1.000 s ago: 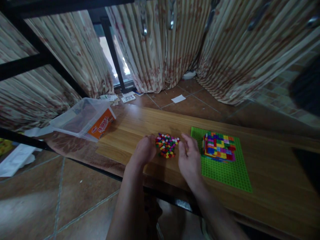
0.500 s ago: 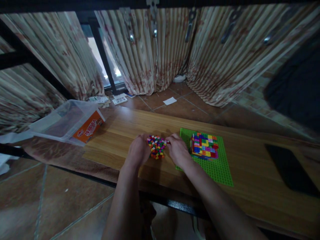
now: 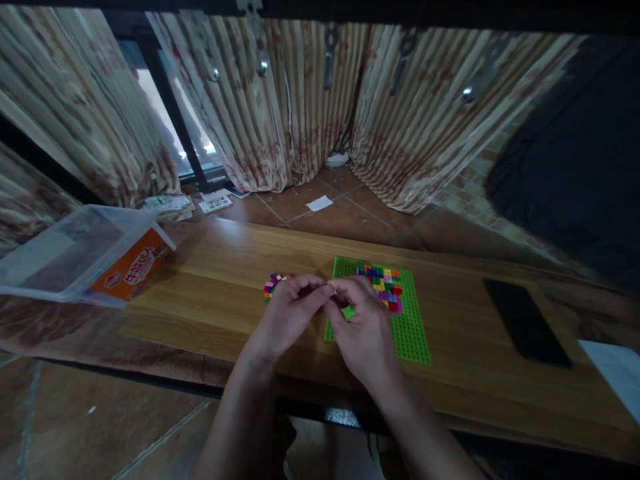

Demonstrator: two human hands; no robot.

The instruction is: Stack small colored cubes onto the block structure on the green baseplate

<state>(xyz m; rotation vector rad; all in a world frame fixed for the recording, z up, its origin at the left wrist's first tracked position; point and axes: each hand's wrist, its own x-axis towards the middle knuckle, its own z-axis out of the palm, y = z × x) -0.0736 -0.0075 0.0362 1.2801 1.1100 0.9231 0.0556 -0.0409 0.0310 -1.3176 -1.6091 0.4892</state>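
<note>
The left hand [image 3: 290,313] and right hand [image 3: 364,330] met fingertip to fingertip at mid-frame over the worktop [image 3: 225,267]. Each grip was pinched shut, and whether a brick sat between them could not be told. A multicoloured block [image 3: 383,287] stood built on the green baseplate [image 3: 413,333]. Loose bricks [image 3: 273,285] lay unplaced just left of the hands. The box [image 3: 60,247] at left bore an orange label [image 3: 133,263] with Chinese characters too blurred to read.
</note>
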